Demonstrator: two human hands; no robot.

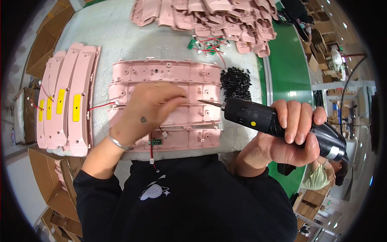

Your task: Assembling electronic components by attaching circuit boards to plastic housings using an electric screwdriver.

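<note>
Four pink shells [169, 80] mid-table, screw-driving underway: left hand [147, 109] pinching a screw, right hand [292, 137] gripping black driver [278, 123]; next, seat tip.

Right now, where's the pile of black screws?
In the head view, the pile of black screws lies on the white work surface, right of the pink curved panels, just above the electric screwdriver in the right hand.
</note>
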